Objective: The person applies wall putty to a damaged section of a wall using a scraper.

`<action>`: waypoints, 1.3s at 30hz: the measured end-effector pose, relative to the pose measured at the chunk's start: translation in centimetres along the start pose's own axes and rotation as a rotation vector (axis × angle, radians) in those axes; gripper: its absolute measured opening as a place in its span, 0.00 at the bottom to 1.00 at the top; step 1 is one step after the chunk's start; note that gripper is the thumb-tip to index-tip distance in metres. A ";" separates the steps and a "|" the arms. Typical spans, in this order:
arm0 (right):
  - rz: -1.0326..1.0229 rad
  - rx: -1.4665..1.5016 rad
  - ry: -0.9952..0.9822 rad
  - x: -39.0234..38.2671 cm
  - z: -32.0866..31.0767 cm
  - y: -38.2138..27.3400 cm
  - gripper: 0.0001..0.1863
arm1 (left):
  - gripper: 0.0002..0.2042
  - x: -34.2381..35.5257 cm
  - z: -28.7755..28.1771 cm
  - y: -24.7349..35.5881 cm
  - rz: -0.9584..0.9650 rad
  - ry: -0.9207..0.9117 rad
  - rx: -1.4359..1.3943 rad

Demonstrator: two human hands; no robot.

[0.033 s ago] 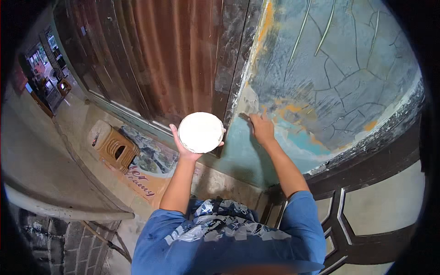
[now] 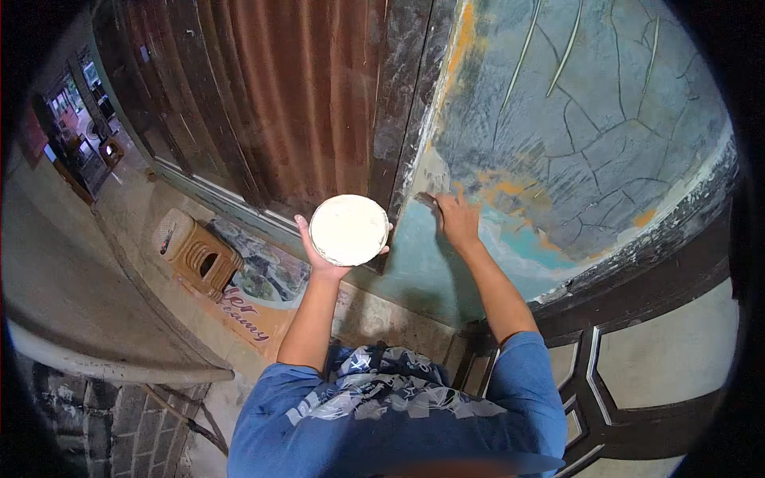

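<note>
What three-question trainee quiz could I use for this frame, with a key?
1. Which hand supports the round pale container?
A) left
B) right
C) neither

2. True or false: a tan stool is to the left of the left hand.

3. What does the right hand hold, and in front of what?

Key:
1. A
2. True
3. A small scraper-like tool, in front of the patchy wall

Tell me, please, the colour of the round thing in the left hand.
Creamy white; the round thing shows best in the head view.
</note>
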State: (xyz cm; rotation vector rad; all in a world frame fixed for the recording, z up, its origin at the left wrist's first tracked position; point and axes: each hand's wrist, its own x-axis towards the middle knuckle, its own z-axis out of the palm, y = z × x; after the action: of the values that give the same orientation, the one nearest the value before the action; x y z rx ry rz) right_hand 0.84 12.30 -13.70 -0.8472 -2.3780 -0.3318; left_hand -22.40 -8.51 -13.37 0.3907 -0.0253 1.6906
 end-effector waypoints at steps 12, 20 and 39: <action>-0.037 0.015 -0.130 -0.1 -0.3 -1.2 0.15 | 0.55 0.2 -0.3 0.1 0.004 0.056 0.067; -0.119 0.083 0.054 1.0 -2.0 -0.5 0.17 | 0.56 0.2 0.2 -0.1 0.002 0.073 0.052; 0.575 1.234 -0.375 4.3 -7.4 -3.6 0.13 | 0.56 1.0 0.4 -1.4 -0.065 0.023 0.018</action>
State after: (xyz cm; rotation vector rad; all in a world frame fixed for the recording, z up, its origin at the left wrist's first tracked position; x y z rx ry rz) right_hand -0.82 8.64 -5.35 -0.8923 -1.9183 1.4565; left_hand -21.07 -7.45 -13.01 0.3819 0.0194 1.6317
